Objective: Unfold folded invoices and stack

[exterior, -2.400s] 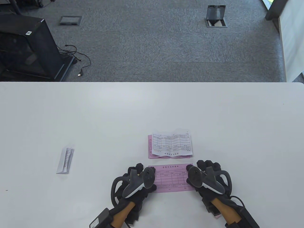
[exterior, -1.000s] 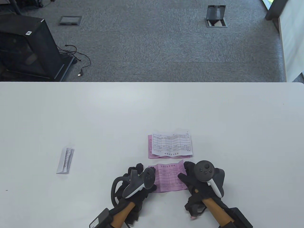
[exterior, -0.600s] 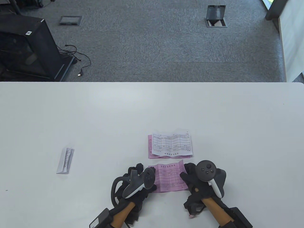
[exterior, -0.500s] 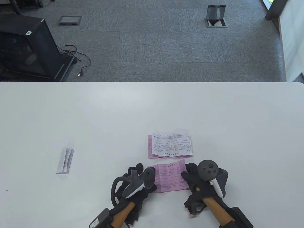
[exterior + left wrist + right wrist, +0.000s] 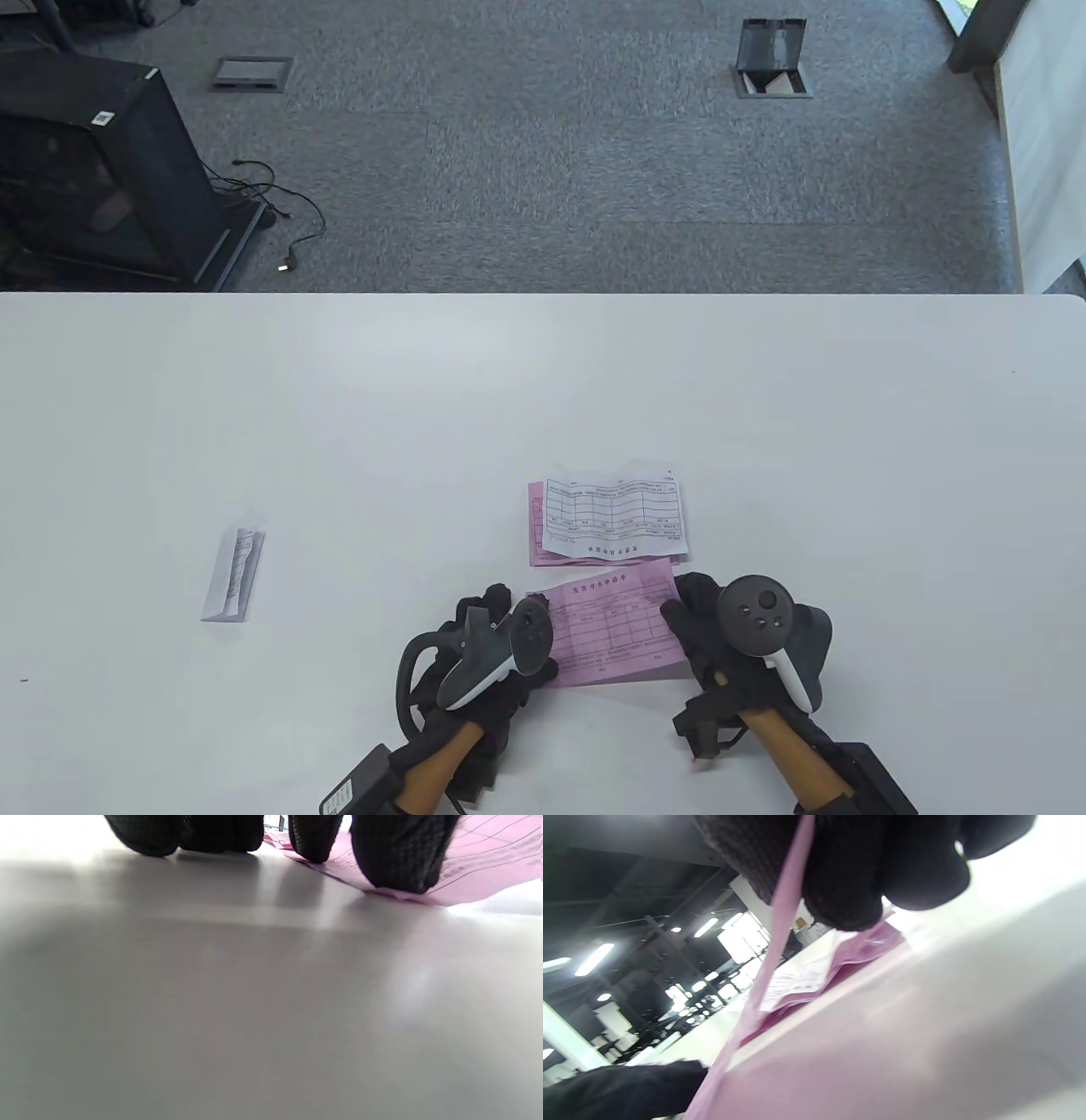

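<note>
An unfolded pink invoice (image 5: pixel 615 628) lies near the table's front edge between my hands. My right hand (image 5: pixel 691 615) pinches its right edge and holds that side lifted off the table; the right wrist view shows the sheet (image 5: pixel 780 921) edge-on between the fingers (image 5: pixel 848 870). My left hand (image 5: pixel 517 632) rests its fingertips (image 5: pixel 392 857) on the sheet's left edge (image 5: pixel 488 870), flat on the table. Just beyond lies a stack of unfolded invoices (image 5: pixel 612 516), a white one on top of pink ones. A folded white invoice (image 5: pixel 233 574) lies far left.
The white table (image 5: pixel 543 382) stretches wide beyond the stack. Past its far edge is grey carpet with a black cabinet (image 5: pixel 93 170) at the left and floor boxes (image 5: pixel 770 59).
My right hand turned, pinched the pink invoice's right edge and lifted it, then drew it to the right. The sheet now sits skewed. My left hand stayed pressed on the left edge.
</note>
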Demonstrator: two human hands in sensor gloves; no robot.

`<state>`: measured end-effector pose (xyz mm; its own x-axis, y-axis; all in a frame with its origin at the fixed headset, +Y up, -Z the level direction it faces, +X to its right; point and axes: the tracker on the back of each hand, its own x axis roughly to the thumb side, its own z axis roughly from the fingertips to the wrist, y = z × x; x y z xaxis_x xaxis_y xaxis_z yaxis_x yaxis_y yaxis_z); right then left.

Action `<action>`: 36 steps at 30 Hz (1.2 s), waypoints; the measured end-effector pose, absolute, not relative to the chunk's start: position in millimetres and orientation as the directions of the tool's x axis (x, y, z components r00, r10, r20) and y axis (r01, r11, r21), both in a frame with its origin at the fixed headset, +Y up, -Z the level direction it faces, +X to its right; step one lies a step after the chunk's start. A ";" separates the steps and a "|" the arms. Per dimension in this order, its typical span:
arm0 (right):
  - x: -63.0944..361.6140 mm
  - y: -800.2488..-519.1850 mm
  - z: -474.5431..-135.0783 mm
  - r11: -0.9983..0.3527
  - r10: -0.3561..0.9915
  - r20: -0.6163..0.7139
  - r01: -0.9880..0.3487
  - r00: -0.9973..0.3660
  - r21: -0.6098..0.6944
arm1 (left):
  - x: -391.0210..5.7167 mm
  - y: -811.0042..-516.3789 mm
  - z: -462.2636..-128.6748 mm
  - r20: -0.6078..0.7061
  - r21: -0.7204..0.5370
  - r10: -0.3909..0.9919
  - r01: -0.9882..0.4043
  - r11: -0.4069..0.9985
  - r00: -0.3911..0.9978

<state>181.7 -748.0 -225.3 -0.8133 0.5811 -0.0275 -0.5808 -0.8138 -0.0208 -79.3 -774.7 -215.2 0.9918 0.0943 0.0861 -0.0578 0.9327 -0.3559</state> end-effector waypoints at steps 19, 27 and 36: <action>180.8 -685.0 -199.5 -0.496 0.844 0.237 -0.868 -0.481 0.006 | -139.1 -766.2 -231.1 -0.047 -0.604 0.979 -0.786 0.129 0.198; 186.9 -692.7 -204.9 -0.464 0.863 0.219 -0.886 -0.454 -0.010 | -128.5 -775.8 -229.5 -0.098 -0.532 0.992 -0.838 -0.121 -0.081; 194.7 -699.1 -210.7 -0.467 0.866 0.183 -0.883 -0.465 -0.035 | -134.6 -771.9 -228.7 -0.060 -0.402 0.997 -0.913 -0.076 -0.057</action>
<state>194.7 -699.1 -210.7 -0.4653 0.8660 0.1832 -0.8834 -0.4673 -0.0348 -134.6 -771.9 -228.7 -0.0571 0.9966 -0.0595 -0.9126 -0.0763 -0.4016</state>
